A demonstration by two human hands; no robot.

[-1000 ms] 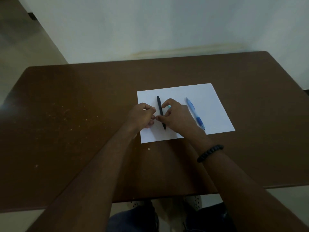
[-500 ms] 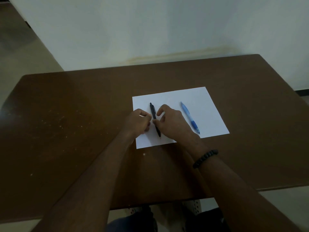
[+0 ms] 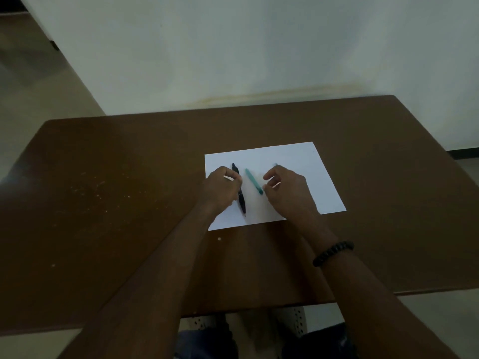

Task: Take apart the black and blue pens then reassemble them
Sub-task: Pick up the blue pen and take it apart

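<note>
Two hands rest on a white sheet point(image 3: 285, 156) that lies on a brown table point(image 3: 129, 203). The left hand point(image 3: 223, 189) is curled over the black pen point(image 3: 241, 200), its fingers bent against the upper part of the barrel; whether they actually pinch it or merely touch it cannot be told, since the knuckles hide the contact. That pen lies nearly straight up and down on the sheet's left part, its clip end poking out above the hand and its tip pointing toward the near edge of the paper. Just right of it, in the gap between the hands, lies a teal piece point(image 3: 254, 181), slanted with its far end leaning left, flat on the paper and free of the left hand. The right hand point(image 3: 287, 190) sits beside that piece's near end with thumb and forefinger loosely apart, holding nothing that shows. A pale blue end point(image 3: 275, 164) peeks out just beyond the right hand's knuckles; the rest of the blue pen is hidden under the hand. A dark beaded bracelet point(image 3: 333, 253) circles the right wrist. Pale specks dot the table's left side.
</note>
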